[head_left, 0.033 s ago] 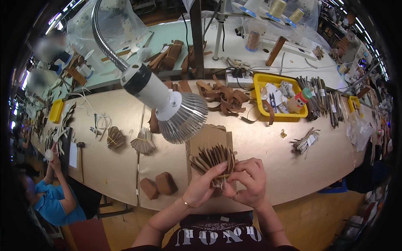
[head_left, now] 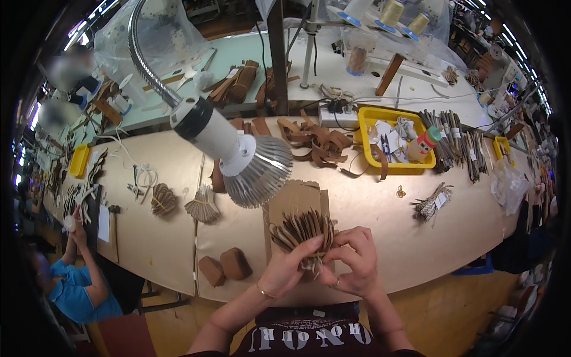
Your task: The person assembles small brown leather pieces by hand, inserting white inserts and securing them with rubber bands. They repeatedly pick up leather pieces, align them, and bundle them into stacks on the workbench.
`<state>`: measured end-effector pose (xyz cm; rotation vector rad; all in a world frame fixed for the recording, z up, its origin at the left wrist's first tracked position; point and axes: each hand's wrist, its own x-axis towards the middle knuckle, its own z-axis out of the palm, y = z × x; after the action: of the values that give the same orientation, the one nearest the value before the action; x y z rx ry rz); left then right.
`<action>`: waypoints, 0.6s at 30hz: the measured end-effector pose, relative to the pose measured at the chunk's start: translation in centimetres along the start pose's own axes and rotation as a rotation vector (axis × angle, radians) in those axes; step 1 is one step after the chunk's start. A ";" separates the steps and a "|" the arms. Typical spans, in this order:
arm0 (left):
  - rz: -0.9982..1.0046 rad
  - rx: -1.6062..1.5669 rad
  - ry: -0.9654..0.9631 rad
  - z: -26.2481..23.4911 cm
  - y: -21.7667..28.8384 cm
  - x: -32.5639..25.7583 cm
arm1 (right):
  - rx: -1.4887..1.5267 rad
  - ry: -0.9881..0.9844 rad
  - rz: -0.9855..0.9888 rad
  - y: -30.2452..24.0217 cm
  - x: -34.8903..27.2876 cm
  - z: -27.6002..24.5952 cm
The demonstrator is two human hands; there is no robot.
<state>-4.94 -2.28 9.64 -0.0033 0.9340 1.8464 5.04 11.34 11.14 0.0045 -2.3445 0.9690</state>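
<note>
A fanned bundle of brown leather strips (head_left: 302, 227) stands upright in front of me, above a piece of brown cardboard (head_left: 291, 193). My left hand (head_left: 284, 269) is closed round its lower left side, the thumb lying across the strips. A tan rubber band (head_left: 313, 256) circles the bundle near its bottom end. At the bundle's lower right, my right hand (head_left: 357, 262) has bent fingers and thumb pinched at the band. The exact fingertip contact is partly hidden. Pale, thin ends poke out below the band.
Two brown leather blocks (head_left: 235, 263) lie left of my forearm. A lamp (head_left: 256, 169) overhangs the table. Banded bundles (head_left: 203, 204), loose brown strips (head_left: 321, 143) and a yellow tray (head_left: 397, 168) with a bottle are beyond. A person in blue (head_left: 83, 288) works at far left.
</note>
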 end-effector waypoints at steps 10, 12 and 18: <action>-0.420 0.160 -0.376 0.9 -2.5 -0.9 | 1.017 -0.205 0.523 4.7 -2.8 -2.2; -0.619 -0.036 -0.336 0.7 -4.0 -0.7 | 1.096 -0.268 0.490 5.7 -3.9 -2.0; -0.692 -0.234 -0.372 -0.6 -6.9 -2.0 | 1.152 -0.335 0.413 5.0 -6.2 -1.1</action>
<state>1.17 -3.00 5.91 -0.1104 0.3779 1.2368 9.65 14.38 5.29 0.1490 -1.7294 2.5446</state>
